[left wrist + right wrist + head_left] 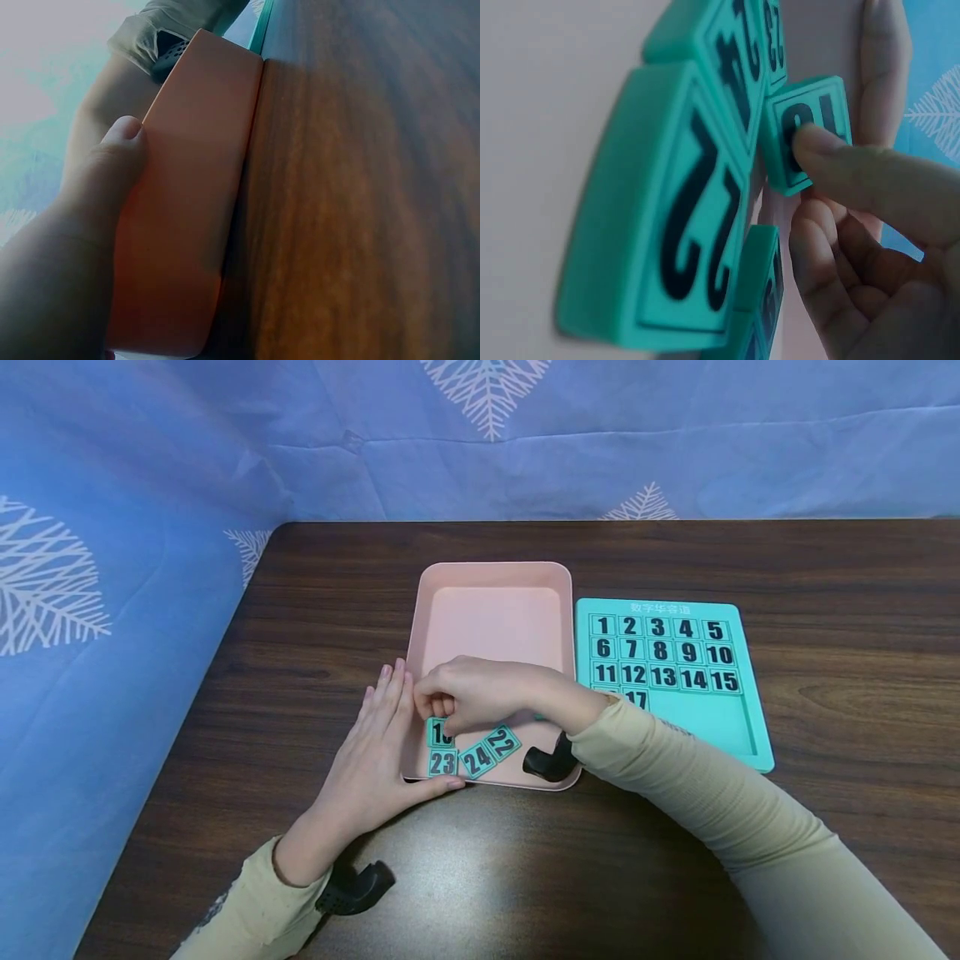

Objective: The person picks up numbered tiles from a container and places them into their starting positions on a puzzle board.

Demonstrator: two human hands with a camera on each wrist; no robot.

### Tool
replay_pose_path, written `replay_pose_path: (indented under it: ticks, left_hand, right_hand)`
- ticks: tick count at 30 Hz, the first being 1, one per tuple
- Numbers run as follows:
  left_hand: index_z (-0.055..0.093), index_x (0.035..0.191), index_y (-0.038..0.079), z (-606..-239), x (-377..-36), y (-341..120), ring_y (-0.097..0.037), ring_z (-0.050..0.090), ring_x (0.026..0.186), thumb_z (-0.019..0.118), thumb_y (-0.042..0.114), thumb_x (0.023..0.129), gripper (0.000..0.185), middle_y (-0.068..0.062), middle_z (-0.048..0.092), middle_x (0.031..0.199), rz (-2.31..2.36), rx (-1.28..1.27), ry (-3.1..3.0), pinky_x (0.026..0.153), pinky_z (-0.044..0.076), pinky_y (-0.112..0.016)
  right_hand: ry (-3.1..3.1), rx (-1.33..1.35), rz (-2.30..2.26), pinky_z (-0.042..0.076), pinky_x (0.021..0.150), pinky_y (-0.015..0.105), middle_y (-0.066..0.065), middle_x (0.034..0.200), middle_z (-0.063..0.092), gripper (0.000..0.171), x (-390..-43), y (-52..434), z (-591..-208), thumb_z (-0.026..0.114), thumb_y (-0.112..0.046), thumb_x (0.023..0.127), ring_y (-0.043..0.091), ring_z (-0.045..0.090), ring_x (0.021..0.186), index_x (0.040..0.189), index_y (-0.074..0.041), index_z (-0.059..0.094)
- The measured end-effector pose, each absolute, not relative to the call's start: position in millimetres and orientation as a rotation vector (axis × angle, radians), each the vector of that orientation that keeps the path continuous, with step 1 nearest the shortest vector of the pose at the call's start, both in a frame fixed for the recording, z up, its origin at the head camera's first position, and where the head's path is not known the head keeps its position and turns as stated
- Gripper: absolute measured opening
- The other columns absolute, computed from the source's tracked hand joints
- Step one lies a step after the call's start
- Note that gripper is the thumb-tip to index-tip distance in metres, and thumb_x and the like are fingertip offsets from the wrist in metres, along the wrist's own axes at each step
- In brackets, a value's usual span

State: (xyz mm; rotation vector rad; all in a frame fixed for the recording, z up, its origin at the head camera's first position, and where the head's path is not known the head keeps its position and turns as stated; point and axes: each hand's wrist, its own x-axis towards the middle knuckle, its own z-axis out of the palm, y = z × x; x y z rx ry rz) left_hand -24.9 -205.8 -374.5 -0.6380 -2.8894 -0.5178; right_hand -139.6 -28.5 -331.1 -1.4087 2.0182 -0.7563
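The left hand lies flat against the left wall of the pink tray, fingers straight and thumb along its near edge, steadying it on the desk. Just to its right, the right hand reaches into the tray's near left corner, thumb and curled fingers pinching a teal number tile whose second digit is hidden, so it reads only as a number in the teens. The step in hand looks like picking a loose tile out of the tray; the next move would call for lifting it clear without dragging its neighbours and carrying it rightward to the open slot after 17. Directly under the right hand lie tiles 23, 24 and 22, touching or nearly so. Further right, beyond the right wrist, the teal puzzle board sits beside the tray with 1 to 15 and 17 in place.
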Motion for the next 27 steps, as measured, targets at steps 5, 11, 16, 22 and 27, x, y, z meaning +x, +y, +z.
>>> replay_pose_path:
  ticks: [5,11,16,22,27]
  left_hand:
    - [0.006,0.152,0.001,-374.4,-24.2,-205.3,-0.030,0.003,0.145,0.060,0.076,0.072,0.122,-0.010,-0.002,0.160,-0.535,-0.626,-2.898,0.116,0.011,-0.046]
    - [0.007,0.153,0.003,-374.7,-23.4,-205.3,-0.029,0.003,0.145,0.060,0.077,0.071,0.122,-0.014,0.002,0.159,-0.535,-0.616,-2.910,0.116,0.011,-0.046]
    - [0.008,0.152,0.002,-374.3,-24.2,-205.4,-0.028,0.003,0.145,0.061,0.076,0.071,0.122,-0.012,0.001,0.160,-0.546,-0.599,-2.908,0.116,0.013,-0.046]
    - [0.006,0.153,0.004,-373.9,-22.4,-204.9,-0.023,-0.001,0.146,0.064,0.075,0.069,0.124,-0.010,0.000,0.160,-0.590,-0.573,-2.926,0.116,0.012,-0.046]
    - [0.006,0.153,0.005,-374.5,-23.2,-204.5,-0.023,-0.001,0.146,0.064,0.075,0.069,0.124,-0.009,-0.001,0.160,-0.596,-0.572,-2.934,0.115,0.014,-0.048]
  right_hand:
    - [1.992,-1.413,-0.805,0.040,0.062,0.022,-0.002,0.072,0.052,0.017,-138.3,-24.0,-328.8,0.069,0.001,0.081,0.011,0.049,0.066,0.083,-0.009,0.056]
    - [2.019,-1.382,-0.860,0.042,0.062,0.023,-0.004,0.074,0.053,0.013,-135.3,-11.6,-318.0,0.065,-0.001,0.084,0.011,0.050,0.067,0.085,-0.011,0.056]
    - [2.060,-1.378,-0.926,0.046,0.068,0.027,-0.004,0.079,0.055,0.011,-135.4,3.9,-302.6,0.063,-0.003,0.086,0.011,0.052,0.073,0.087,-0.013,0.057]
    - [2.117,-1.302,-0.999,0.050,0.074,0.028,-0.005,0.086,0.059,0.008,-134.6,32.9,-291.0,0.063,-0.007,0.089,0.010,0.056,0.079,0.093,-0.013,0.060]
    - [2.168,-1.203,-1.061,0.050,0.071,0.030,-0.002,0.081,0.057,0.008,-134.4,63.9,-285.2,0.064,-0.010,0.091,0.013,0.055,0.074,0.098,-0.013,0.063]
